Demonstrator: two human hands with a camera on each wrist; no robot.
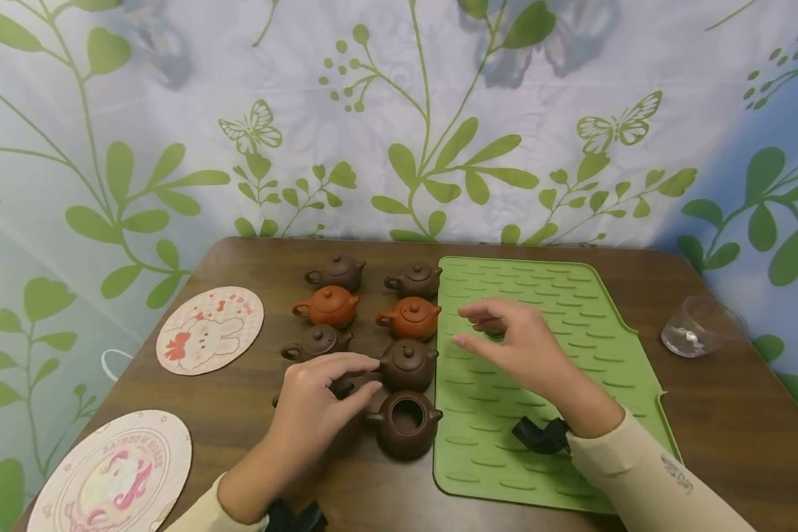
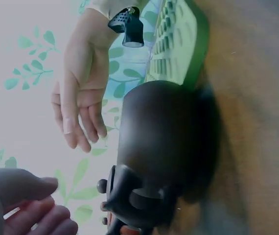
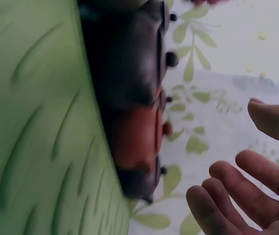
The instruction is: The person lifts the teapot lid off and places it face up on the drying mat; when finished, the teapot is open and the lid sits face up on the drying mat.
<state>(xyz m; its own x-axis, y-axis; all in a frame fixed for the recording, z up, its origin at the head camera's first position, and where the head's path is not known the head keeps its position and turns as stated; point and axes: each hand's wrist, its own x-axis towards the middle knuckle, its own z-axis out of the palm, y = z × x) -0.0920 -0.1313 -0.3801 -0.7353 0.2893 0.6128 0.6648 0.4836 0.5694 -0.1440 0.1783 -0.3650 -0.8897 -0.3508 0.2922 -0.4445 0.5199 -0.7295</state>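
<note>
Several small clay teapots stand in two columns in the middle of the table. The nearest one in the right column, a dark brown lidless teapot (image 1: 404,442), shows its round opening. Behind it stands a lidded dark brown teapot (image 1: 408,363). My left hand (image 1: 315,395) hovers beside these two, fingers loosely bent and holding nothing, partly hiding another dark teapot. Over the green mat (image 1: 479,443) hangs my right hand (image 1: 522,343), its fingers relaxed and apart, with nothing in them. An orange teapot (image 1: 414,319) is nearest to its fingertips, not touched.
To the left lie a round bunny coaster (image 1: 210,330) and a round pink horse coaster (image 1: 113,473). A clear glass cup (image 1: 688,336) is on the far right. A second orange teapot (image 1: 332,307) stands in the left column. A patterned cloth (image 1: 372,148) hangs behind the table.
</note>
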